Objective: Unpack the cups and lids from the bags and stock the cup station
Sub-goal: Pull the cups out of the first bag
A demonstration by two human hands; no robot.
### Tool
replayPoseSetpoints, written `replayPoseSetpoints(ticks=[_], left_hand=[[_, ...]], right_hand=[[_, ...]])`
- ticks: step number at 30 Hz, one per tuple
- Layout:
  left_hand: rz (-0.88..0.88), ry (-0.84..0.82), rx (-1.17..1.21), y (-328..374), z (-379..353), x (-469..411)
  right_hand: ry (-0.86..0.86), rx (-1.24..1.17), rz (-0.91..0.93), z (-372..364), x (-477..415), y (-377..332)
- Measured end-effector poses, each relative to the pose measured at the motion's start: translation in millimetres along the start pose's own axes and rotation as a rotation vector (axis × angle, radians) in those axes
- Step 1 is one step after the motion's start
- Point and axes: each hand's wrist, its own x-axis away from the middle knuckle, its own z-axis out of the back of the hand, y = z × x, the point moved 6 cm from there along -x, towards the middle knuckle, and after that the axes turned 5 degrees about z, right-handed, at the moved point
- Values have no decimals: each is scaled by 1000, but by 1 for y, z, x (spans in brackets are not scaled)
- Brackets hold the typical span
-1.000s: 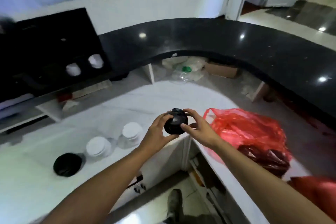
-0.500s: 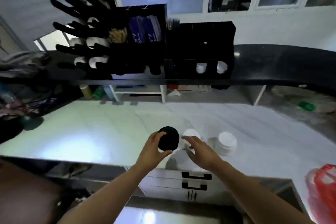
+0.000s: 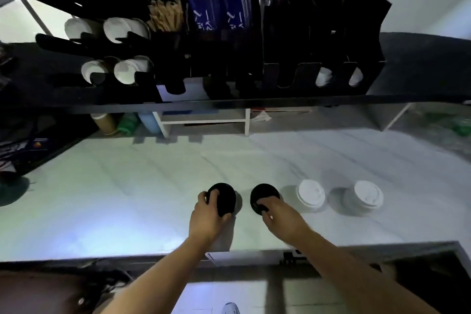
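A person's left hand (image 3: 209, 219) and right hand (image 3: 283, 216) were stretched out side by side over a pale counter (image 3: 127, 199). Well beyond the fingertips a black cup station (image 3: 318, 41) stood on a dark ledge, with white cups (image 3: 122, 30) in its slots, wooden stirrers (image 3: 165, 15) and blue packets (image 3: 219, 10). Just to the outside of the right hand stood a white lid stack (image 3: 311, 195), and a second white lid stack (image 3: 367, 197) stood beyond that one. The left hand's fingers were curled round a black lid stack (image 3: 225, 199), thumb under its near edge. The right hand's bent fingers gripped the near edge of a second black lid stack (image 3: 263, 196). Both black stacks sat at the fingertips, close together but apart.
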Motion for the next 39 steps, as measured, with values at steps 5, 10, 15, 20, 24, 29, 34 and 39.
replayPoseSetpoints(ticks=[5, 10, 15, 20, 24, 29, 34, 39], left_hand=[[-91, 53, -160, -6, -13, 0], [-323, 203, -189, 35, 5, 2], [-500, 145, -241, 108, 0, 9], [-699, 55, -306, 212, -31, 37], [-853, -8, -303, 314, -75, 69], [-908, -142, -352, 435, -143, 135], [-1051, -189, -370, 533, -204, 200], [-1185, -237, -424, 605, -257, 247]], right_hand=[[34, -10, -83, 4, 5, 12], [104, -12, -93, 27, 15, 18], [192, 7, -142, 63, 47, 39], [273, 67, -229, 116, 112, 95], [343, 73, -386, 158, 190, 166], [468, 109, -531, 203, 313, 258], [562, 118, -654, 228, 418, 326], [622, 155, -824, 236, 489, 384]])
